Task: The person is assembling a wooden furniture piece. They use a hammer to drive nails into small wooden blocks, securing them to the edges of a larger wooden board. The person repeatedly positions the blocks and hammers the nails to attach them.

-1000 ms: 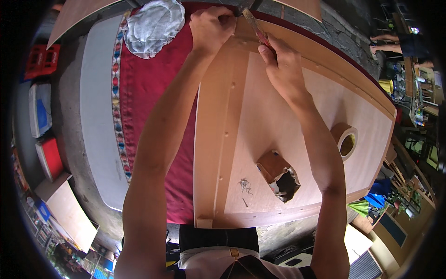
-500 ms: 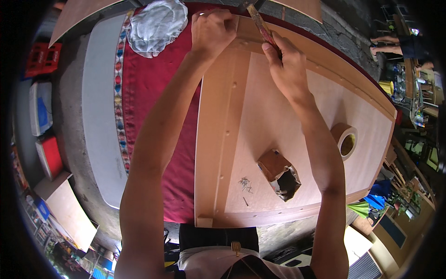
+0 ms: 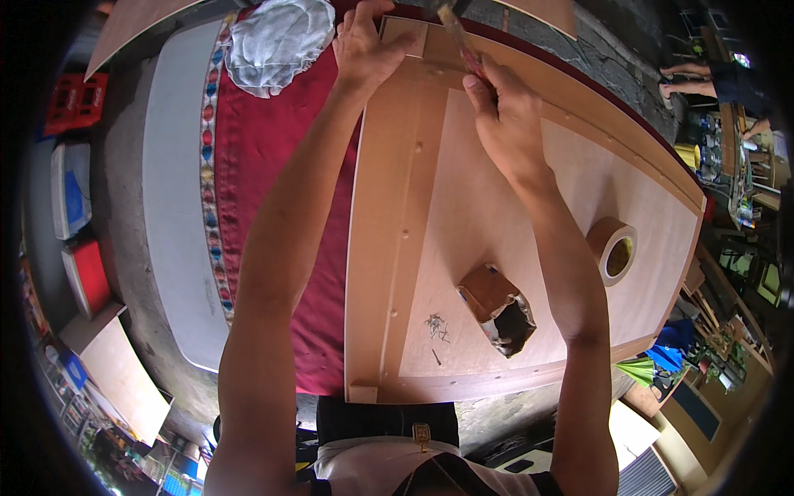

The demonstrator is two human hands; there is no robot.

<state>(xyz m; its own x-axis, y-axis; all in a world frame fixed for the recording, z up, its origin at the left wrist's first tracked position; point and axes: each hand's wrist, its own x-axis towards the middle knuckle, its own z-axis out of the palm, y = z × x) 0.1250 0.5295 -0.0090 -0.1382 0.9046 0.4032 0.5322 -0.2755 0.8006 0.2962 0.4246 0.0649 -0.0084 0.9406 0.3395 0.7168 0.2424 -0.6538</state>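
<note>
Hands at the far corner of a framed plywood panel (image 3: 513, 223).

A wooden tool handle (image 3: 456, 33) is gripped in the closed right hand (image 3: 504, 116), angled toward the far edge, its head cut off by the picture's rim. The left hand (image 3: 368, 45) is pressed, fingers curled, on the small corner block (image 3: 405, 37) at the far left corner. Nearer, a torn brown box (image 3: 496, 307), loose nails (image 3: 437, 326) and, to the right, a tape roll (image 3: 612, 250) are seen on the panel.

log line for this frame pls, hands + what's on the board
left hand pressing far corner of plywood panel | right hand gripping hammer handle | on panel: torn nail box, loose nails, tape roll
</note>
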